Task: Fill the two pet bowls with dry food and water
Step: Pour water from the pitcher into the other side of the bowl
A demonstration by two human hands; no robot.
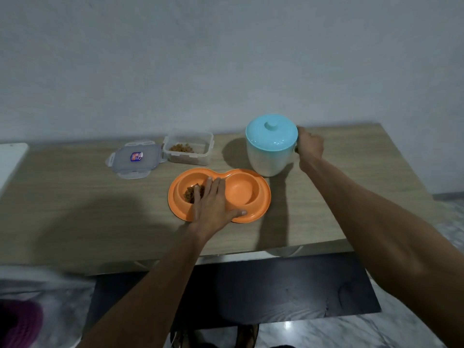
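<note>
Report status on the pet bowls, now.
Left hand flat on orange double bowl. Right hand grips jug by handle. Kibble in left well, right well empty. Lid on jug.

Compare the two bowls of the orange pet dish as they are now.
The left bowl holds a small heap of dry food; the right bowl is empty. The left hand lies flat over part of the left bowl; the right bowl is uncovered. The jug, gripped by the right hand, stands nearer the right bowl than the left bowl. Both are round, orange and part of one dish.
</note>
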